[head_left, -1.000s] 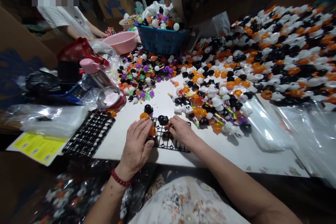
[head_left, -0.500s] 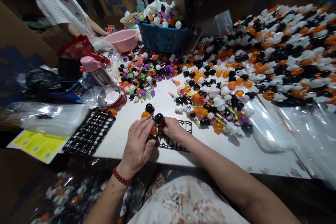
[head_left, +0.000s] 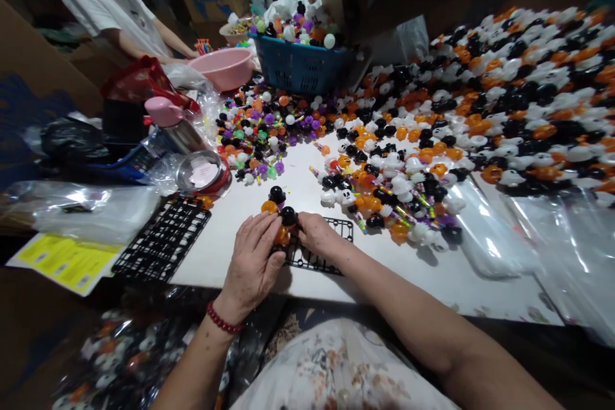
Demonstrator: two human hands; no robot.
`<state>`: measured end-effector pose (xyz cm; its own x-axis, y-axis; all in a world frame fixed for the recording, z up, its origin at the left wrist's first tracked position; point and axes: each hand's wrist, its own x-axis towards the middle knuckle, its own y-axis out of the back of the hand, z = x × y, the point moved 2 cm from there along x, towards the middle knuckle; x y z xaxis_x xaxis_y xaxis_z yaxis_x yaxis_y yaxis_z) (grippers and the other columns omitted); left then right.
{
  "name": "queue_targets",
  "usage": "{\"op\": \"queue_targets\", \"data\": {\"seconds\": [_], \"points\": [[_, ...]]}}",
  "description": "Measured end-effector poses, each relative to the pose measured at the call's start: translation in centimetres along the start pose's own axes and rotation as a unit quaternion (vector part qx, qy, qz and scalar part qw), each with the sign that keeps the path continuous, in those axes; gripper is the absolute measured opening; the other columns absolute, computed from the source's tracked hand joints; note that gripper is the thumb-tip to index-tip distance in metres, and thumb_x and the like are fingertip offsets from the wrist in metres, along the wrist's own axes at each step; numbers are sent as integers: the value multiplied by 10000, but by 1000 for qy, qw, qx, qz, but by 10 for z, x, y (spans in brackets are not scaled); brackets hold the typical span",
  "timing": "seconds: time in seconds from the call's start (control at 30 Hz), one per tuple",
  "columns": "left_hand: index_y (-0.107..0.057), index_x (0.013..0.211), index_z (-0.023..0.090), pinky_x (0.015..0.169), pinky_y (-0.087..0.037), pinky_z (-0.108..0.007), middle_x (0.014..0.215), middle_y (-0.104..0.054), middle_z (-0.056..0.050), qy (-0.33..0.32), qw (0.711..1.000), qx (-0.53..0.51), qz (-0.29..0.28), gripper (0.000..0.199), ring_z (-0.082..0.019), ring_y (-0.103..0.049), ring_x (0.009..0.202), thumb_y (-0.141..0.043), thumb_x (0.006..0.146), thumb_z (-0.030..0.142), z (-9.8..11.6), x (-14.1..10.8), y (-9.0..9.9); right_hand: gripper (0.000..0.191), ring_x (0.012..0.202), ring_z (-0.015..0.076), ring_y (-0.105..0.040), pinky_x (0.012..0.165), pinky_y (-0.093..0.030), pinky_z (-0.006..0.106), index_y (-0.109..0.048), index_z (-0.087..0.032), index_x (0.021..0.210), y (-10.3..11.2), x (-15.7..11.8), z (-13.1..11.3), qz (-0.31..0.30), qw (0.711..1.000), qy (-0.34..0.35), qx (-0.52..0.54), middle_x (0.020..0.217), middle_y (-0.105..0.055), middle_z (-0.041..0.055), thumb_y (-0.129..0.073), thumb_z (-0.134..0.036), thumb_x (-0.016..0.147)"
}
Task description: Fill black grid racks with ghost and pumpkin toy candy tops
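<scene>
A black grid frame (head_left: pixel 339 230) lies near the table's front edge, its left part covered by my hands and some toys. My left hand (head_left: pixel 254 256) rests with its fingers together against orange pieces (head_left: pixel 282 235) at the frame's left end. My right hand (head_left: pixel 314 232) has its fingertips closed on the side of a round black piece (head_left: pixel 288 216). Another black piece (head_left: pixel 277 195) and an orange one (head_left: pixel 269 207) stand just beyond my left fingertips. What lies under my palms is hidden.
More black grids (head_left: pixel 166 237) lie at the left beside plastic bags. A loose toy pile (head_left: pixel 394 186) is right of centre, with a larger heap behind. A blue basket (head_left: pixel 302 67), a pink basin (head_left: pixel 225 67) and a pink-lidded bottle (head_left: pixel 180 131) stand farther back. Another person stands at the far left.
The round black piece by my right fingertips has shifted slightly left, toward my left hand. My hands have hardly moved. The view has tilted a little.
</scene>
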<state>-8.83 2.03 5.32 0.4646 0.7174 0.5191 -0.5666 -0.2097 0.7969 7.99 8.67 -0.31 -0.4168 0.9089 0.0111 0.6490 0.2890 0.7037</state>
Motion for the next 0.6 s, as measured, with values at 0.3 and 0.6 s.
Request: {"op": "queue_targets", "data": {"seconds": [0.3, 0.6], "points": [[-336, 1521, 228, 1164, -292, -528, 1524, -434, -127, -28, 999, 42, -14, 572, -304, -361, 1422, -453, 989, 402, 4, 24, 13, 223, 959, 173, -633, 845, -470, 248, -636, -145, 1131, 16, -22, -1, 56, 997, 41, -35, 1055, -686, 83, -612, -165, 910], [-446, 1443, 221, 1151, -302, -524, 1478, -509, -99, -37, 994, 69, -75, 497, -294, -361, 1430, -497, 976, 384, -1, 41, 1, 238, 853, 252, -660, 676, -481, 315, -629, -105, 1049, 72, -76, 48, 81, 920, -201, -327, 1047, -634, 186, -474, -276, 992]]}}
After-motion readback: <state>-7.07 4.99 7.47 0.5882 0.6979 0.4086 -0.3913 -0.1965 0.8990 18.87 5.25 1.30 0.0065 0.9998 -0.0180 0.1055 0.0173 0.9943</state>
